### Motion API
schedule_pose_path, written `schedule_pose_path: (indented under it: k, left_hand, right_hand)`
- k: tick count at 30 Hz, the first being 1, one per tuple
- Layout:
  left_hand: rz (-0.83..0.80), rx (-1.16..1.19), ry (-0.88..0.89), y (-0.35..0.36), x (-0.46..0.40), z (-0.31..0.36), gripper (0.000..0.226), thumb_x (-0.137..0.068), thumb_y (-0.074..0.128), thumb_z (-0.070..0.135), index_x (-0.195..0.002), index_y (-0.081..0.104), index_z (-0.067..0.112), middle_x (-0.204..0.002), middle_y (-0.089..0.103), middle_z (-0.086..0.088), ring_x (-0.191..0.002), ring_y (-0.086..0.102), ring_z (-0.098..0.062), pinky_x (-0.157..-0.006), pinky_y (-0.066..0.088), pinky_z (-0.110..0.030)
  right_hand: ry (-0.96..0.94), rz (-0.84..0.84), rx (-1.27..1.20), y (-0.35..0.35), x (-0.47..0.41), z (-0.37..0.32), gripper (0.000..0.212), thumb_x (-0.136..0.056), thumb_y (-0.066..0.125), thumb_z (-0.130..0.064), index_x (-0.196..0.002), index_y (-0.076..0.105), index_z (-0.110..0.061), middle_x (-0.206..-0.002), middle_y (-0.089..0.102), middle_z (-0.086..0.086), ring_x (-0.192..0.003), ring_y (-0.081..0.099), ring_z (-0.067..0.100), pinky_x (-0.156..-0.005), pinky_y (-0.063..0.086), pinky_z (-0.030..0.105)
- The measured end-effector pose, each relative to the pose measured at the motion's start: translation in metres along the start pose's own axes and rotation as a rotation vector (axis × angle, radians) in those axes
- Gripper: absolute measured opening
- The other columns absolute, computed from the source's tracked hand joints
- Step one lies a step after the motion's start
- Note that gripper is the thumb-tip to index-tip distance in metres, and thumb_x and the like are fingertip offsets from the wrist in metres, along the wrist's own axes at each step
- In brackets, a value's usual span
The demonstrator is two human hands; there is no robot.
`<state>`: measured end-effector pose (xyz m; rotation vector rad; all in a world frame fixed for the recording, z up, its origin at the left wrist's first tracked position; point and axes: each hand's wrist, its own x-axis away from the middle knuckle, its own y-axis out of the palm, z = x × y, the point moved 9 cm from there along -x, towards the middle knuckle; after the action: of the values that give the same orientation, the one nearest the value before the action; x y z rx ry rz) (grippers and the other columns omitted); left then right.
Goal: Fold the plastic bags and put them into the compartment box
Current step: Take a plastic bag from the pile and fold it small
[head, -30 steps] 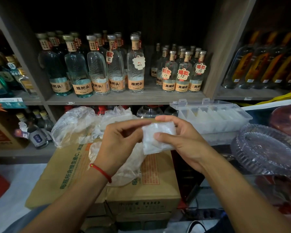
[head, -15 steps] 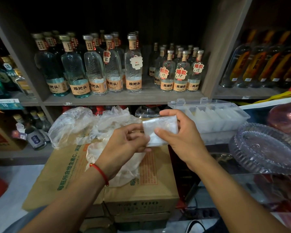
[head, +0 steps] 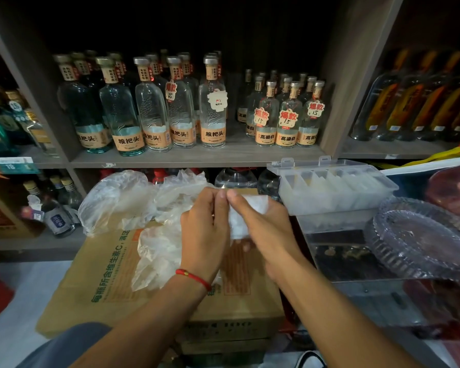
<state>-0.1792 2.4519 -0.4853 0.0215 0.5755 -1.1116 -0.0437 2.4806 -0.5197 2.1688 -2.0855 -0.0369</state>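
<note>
Glass bottles (head: 213,112) line the wooden shelf at twelve o'clock, above crinkled loose bags (head: 122,200) on a cardboard carton (head: 91,282). My left hand (head: 203,232) and right hand (head: 266,229) together pinch a small folded bag (head: 241,221), a soft white rectangle; the ribbed clear compartment box (head: 332,187) sits open at two o'clock.

- Tall clear bottles (head: 213,102) on the shelf (head: 197,156) — orange labels read "粮把头".
- Smaller bottles (head: 287,115) right of them — "高粱白", tags "爆款 15".
- Cardboard box (head: 96,274) below the shelf — "每瓶所含维生素C".
</note>
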Motion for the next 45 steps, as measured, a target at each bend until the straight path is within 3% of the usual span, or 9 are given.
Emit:
schedule_pose_path:
  k: [5, 10, 14, 20, 26, 30, 36, 40, 45]
  left_hand:
    - [0.05, -0.033, -0.013, -0.003, -0.002, -0.003, 0.027, -0.108, 0.051, 0.022, -0.091, 0.066, 0.009, -0.061, 0.054, 0.009, -0.053, 0.047, -0.012, -0.056, 0.037, -0.034]
    - [0.089, -0.028, 0.01, -0.008, -0.006, -0.001, 0.029, -0.108, 0.051, 0.021, -0.085, 0.061, 0.007, -0.058, 0.047, 0.006, -0.052, 0.042, -0.012, -0.053, 0.033, -0.034]
    - [0.135, -0.033, 0.019, -0.023, -0.014, -0.005, 0.03, -0.109, 0.049, 0.022, -0.084, 0.057, 0.007, -0.06, 0.046, -0.002, -0.054, 0.04, -0.019, -0.051, 0.035, -0.043]
    - [0.085, -0.079, 0.08, -0.019, -0.009, 0.002, 0.03, -0.108, 0.05, 0.025, -0.085, 0.059, 0.01, -0.056, 0.049, -0.005, -0.05, 0.046, -0.025, -0.049, 0.034, -0.042]
    - [0.063, -0.059, 0.064, -0.012, -0.005, 0.001, 0.026, -0.107, 0.052, 0.023, -0.087, 0.064, 0.011, -0.051, 0.043, 0.008, -0.045, 0.038, -0.01, -0.046, 0.029, -0.025]
    - [0.052, -0.013, 0.038, -0.012, -0.007, 0.001, 0.028, -0.107, 0.052, 0.024, -0.085, 0.061, 0.009, -0.056, 0.049, -0.006, -0.051, 0.047, -0.032, -0.049, 0.042, -0.049]
    - [0.083, -0.034, 0.059, -0.019, -0.011, 0.004, 0.032, -0.108, 0.051, 0.025, -0.082, 0.057, 0.008, -0.059, 0.051, -0.018, -0.056, 0.048, -0.039, -0.052, 0.042, -0.055]
    - [0.059, 0.01, 0.02, -0.02, -0.013, -0.002, 0.034, -0.109, 0.047, 0.029, -0.083, 0.054, 0.009, -0.06, 0.052, -0.024, -0.054, 0.051, -0.044, -0.051, 0.045, -0.058]
    - [-0.061, 0.111, -0.033, -0.007, -0.007, -0.007, 0.032, -0.108, 0.047, 0.038, -0.088, 0.059, 0.017, -0.051, 0.053, -0.006, -0.04, 0.055, -0.024, -0.04, 0.044, -0.031]
  right_hand:
    - [-0.13, 0.134, -0.056, -0.004, -0.002, -0.003, 0.018, -0.084, 0.088, -0.031, -0.088, 0.079, -0.016, -0.082, 0.08, 0.006, -0.076, 0.079, 0.022, -0.056, 0.061, 0.029]
    - [-0.24, 0.186, -0.067, -0.009, -0.001, -0.01, 0.03, -0.09, 0.082, -0.032, -0.085, 0.075, -0.003, -0.078, 0.073, 0.023, -0.066, 0.074, 0.038, -0.049, 0.057, 0.035]
    - [-0.254, 0.266, 0.012, -0.03, 0.0, -0.019, 0.028, -0.097, 0.073, -0.038, -0.081, 0.076, -0.016, -0.056, 0.068, 0.0, -0.039, 0.058, 0.012, -0.04, 0.046, 0.024]
    - [-0.054, 0.038, 0.052, -0.011, -0.01, -0.008, 0.061, -0.08, 0.066, -0.074, -0.101, 0.075, -0.017, -0.093, 0.08, 0.004, -0.083, 0.078, 0.021, -0.072, 0.063, 0.036]
    - [-0.105, 0.071, -0.063, 0.0, -0.007, -0.004, 0.027, -0.086, 0.085, -0.038, -0.094, 0.078, -0.013, -0.082, 0.076, 0.018, -0.058, 0.067, 0.02, -0.041, 0.044, 0.023]
    - [-0.192, 0.119, -0.031, -0.004, -0.007, -0.01, 0.036, -0.088, 0.081, -0.041, -0.104, 0.077, -0.009, -0.093, 0.071, 0.029, -0.058, 0.068, 0.035, -0.042, 0.049, 0.027]
    - [-0.24, 0.198, 0.04, -0.021, -0.005, -0.024, 0.028, -0.093, 0.077, -0.038, -0.082, 0.077, -0.013, -0.073, 0.077, 0.002, -0.066, 0.077, 0.019, -0.043, 0.052, 0.024]
    - [-0.124, 0.028, -0.015, -0.014, -0.01, -0.023, 0.043, -0.089, 0.071, -0.056, -0.1, 0.078, -0.015, -0.09, 0.081, 0.001, -0.084, 0.078, 0.016, -0.07, 0.064, 0.03]
    - [-0.105, -0.081, 0.018, 0.001, -0.009, -0.019, 0.015, -0.087, 0.085, -0.02, -0.098, 0.076, -0.016, -0.089, 0.081, -0.001, -0.082, 0.079, 0.015, -0.067, 0.063, 0.026]
